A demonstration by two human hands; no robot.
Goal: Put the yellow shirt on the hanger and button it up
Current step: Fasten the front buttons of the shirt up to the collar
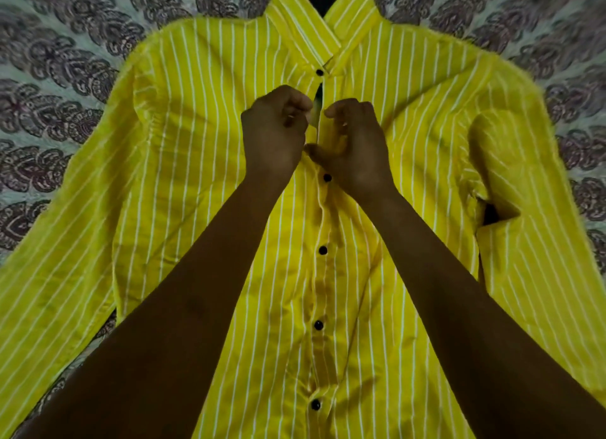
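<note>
While the yellow shirt lies flat, front up, on a patterned bedsheet | left hand curls on placket edge below collar button | right hand pinches the opposite edge | lower buttons look done up

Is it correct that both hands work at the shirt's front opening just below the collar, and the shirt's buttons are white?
Not quite: the buttons are black, as the head view shows. The left hand and right hand do work at the yellow shirt's opening just below the collar.

Patterned grey-and-white bedspread underneath
</note>
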